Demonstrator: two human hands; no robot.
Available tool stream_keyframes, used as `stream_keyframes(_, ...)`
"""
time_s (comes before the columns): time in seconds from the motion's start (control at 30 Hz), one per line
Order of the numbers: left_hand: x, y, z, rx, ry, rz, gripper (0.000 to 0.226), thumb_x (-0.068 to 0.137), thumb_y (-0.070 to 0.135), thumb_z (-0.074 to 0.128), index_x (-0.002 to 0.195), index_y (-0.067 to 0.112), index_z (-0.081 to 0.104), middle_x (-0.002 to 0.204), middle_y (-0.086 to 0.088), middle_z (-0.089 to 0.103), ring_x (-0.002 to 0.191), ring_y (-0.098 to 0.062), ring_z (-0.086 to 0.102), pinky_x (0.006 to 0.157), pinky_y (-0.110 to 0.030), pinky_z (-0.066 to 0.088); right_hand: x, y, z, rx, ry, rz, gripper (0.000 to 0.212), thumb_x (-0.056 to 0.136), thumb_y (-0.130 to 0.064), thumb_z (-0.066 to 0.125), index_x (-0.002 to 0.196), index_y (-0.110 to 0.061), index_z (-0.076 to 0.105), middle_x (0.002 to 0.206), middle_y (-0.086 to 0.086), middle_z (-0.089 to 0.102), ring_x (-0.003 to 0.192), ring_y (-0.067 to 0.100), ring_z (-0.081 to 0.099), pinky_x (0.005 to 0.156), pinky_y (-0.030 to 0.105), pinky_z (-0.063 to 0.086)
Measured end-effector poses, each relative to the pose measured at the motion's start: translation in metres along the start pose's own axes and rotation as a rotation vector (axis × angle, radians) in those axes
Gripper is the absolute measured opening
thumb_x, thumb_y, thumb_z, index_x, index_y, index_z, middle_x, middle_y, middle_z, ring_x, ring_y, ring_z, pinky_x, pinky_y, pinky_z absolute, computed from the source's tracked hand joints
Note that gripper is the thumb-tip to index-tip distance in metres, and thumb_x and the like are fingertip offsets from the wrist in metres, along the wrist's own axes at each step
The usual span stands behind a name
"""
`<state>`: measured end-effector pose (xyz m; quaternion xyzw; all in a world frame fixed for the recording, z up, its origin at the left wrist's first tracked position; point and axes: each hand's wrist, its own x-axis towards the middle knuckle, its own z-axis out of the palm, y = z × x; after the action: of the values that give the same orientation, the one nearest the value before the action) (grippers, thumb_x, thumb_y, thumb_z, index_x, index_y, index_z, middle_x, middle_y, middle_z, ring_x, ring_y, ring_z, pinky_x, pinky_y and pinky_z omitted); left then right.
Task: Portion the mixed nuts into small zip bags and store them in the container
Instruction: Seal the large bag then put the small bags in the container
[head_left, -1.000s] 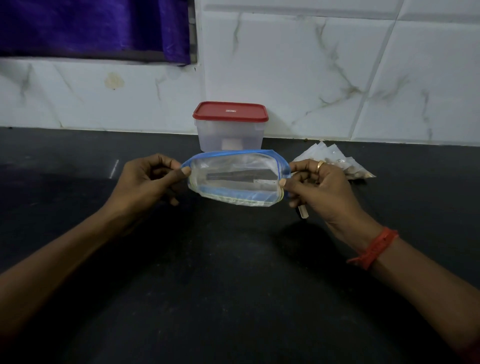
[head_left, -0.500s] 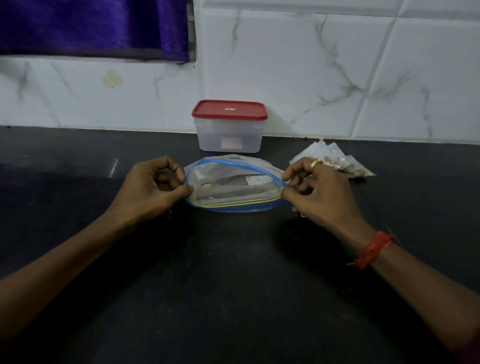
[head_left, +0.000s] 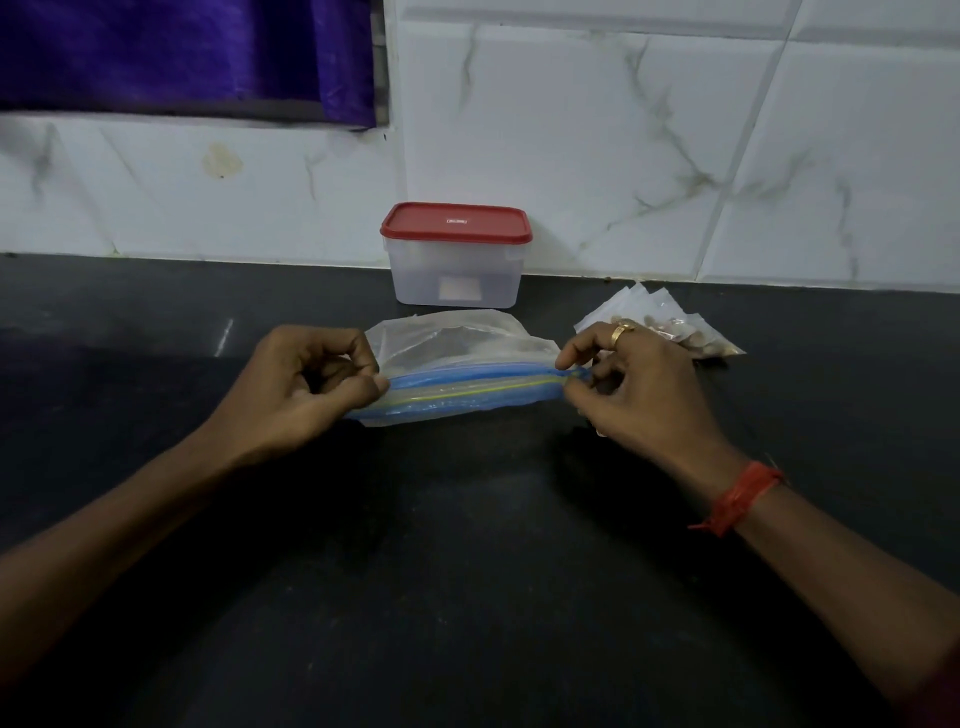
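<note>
Flattened now, the bag (head_left: 452, 345) that gaped as an oval a moment ago has sunk to the counter (head_left: 467, 571). On the left, the left hand (head_left: 296, 387) pinches one end of the zip (head_left: 467, 385). That blue-and-yellow strip runs straight across to the right hand (head_left: 639, 384), which pinches the other end. The clear body slumps back toward the lidded container (head_left: 454, 260). Small bags (head_left: 670, 332) lie far right.

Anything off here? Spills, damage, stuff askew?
Nothing stands out. The left hand and right hand pinch the ends of the zip bag, the container stands upright with its lid on, the small bags lie in a pile; no loose nuts show on the counter.
</note>
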<state>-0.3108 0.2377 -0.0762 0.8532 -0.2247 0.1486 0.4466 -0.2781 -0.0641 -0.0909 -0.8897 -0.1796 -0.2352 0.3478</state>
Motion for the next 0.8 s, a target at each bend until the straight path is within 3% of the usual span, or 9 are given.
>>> stream_keyframes(0.07, 0.002, 0.003, 0.0, -0.072, 0.039, 0.002, 0.035, 0.082, 0.044, 0.059, 0.059, 0.018, 0.06, 0.049, -0.004, 0.051, 0.043, -0.012, 0.045, 0.045, -0.016, 0.036, 0.001, 0.001, 0.0, -0.009, -0.02, -0.066, 0.018, 0.074, -0.011, 0.08, 0.084, -0.023, 0.072, 0.089, -0.005, 0.065, 0.071, 0.002, 0.065, 0.064, 0.007, 0.046)
stream_keyframes(0.13, 0.007, 0.006, 0.0, -0.187, 0.09, -0.031, 0.041, 0.089, 0.032, 0.06, 0.052, 0.015, 0.053, 0.044, -0.001, 0.044, 0.039, -0.012, 0.041, 0.042, -0.017, 0.034, 0.001, 0.004, -0.001, -0.018, -0.04, -0.137, 0.018, 0.076, -0.011, 0.081, 0.086, -0.023, 0.072, 0.092, -0.003, 0.064, 0.074, 0.004, 0.065, 0.067, 0.007, 0.047)
stream_keyframes(0.23, 0.025, 0.013, -0.003, -0.137, 0.195, -0.069, 0.047, 0.099, 0.017, 0.058, 0.052, 0.015, 0.053, 0.046, -0.003, 0.046, 0.04, -0.015, 0.041, 0.042, -0.019, 0.035, 0.002, 0.005, -0.003, -0.08, -0.045, -0.264, 0.017, 0.08, -0.012, 0.078, 0.092, -0.022, 0.071, 0.096, -0.003, 0.062, 0.077, 0.008, 0.063, 0.071, 0.024, 0.056)
stream_keyframes(0.3, 0.045, 0.018, -0.005, -0.047, 0.201, -0.062, 0.039, 0.099, 0.018, 0.059, 0.061, 0.01, 0.059, 0.053, -0.007, 0.054, 0.046, -0.015, 0.048, 0.046, -0.022, 0.04, 0.002, 0.006, -0.004, -0.129, -0.045, -0.334, 0.017, 0.083, -0.012, 0.075, 0.096, -0.021, 0.069, 0.099, -0.002, 0.061, 0.078, 0.011, 0.063, 0.071, 0.033, 0.057)
stream_keyframes(0.4, 0.08, 0.019, -0.005, 0.186, 0.166, -0.078, 0.026, 0.096, 0.031, 0.062, 0.076, 0.015, 0.069, 0.07, 0.002, 0.07, 0.062, -0.006, 0.063, 0.06, -0.019, 0.046, 0.004, 0.01, -0.006, -0.185, -0.03, -0.427, 0.017, 0.085, -0.009, 0.071, 0.099, -0.018, 0.068, 0.101, -0.001, 0.062, 0.078, 0.016, 0.063, 0.07, 0.038, 0.057)
stream_keyframes(0.53, 0.128, 0.006, 0.006, 0.24, -0.068, -0.368, 0.037, 0.097, 0.044, 0.057, 0.1, 0.012, 0.074, 0.096, -0.002, 0.074, 0.081, -0.012, 0.065, 0.067, -0.025, 0.05, 0.008, 0.014, -0.006, -0.214, -0.008, -0.493, 0.014, 0.089, -0.007, 0.062, 0.101, -0.012, 0.067, 0.102, 0.004, 0.062, 0.082, 0.023, 0.064, 0.072, 0.041, 0.056)
stream_keyframes(0.63, 0.142, -0.001, 0.015, 0.157, -0.244, -0.643, 0.047, 0.098, 0.054, 0.049, 0.104, 0.012, 0.07, 0.102, -0.005, 0.071, 0.086, -0.019, 0.064, 0.075, -0.032, 0.052, 0.01, 0.016, -0.005, -0.199, 0.026, -0.48, 0.018, 0.086, 0.004, 0.066, 0.098, -0.01, 0.068, 0.099, 0.005, 0.062, 0.084, 0.023, 0.062, 0.078, 0.029, 0.051)
stream_keyframes(0.73, 0.142, -0.007, 0.019, 0.07, -0.306, -0.725, 0.043, 0.098, 0.05, 0.054, 0.107, 0.011, 0.067, 0.107, -0.007, 0.067, 0.092, -0.021, 0.062, 0.083, -0.035, 0.05, 0.01, 0.017, -0.005, -0.187, 0.053, -0.435, 0.023, 0.081, 0.009, 0.069, 0.094, -0.01, 0.069, 0.097, 0.005, 0.063, 0.085, 0.014, 0.058, 0.084, 0.007, 0.038)
stream_keyframes(0.8, 0.14, -0.01, 0.019, 0.011, -0.29, -0.753, 0.039, 0.095, 0.046, 0.06, 0.109, 0.01, 0.068, 0.107, -0.009, 0.067, 0.092, -0.023, 0.06, 0.083, -0.035, 0.05, 0.01, 0.017, -0.006, -0.173, 0.059, -0.416, 0.024, 0.079, 0.009, 0.071, 0.093, -0.01, 0.069, 0.097, 0.005, 0.063, 0.085, 0.01, 0.056, 0.085, 0.001, 0.033)
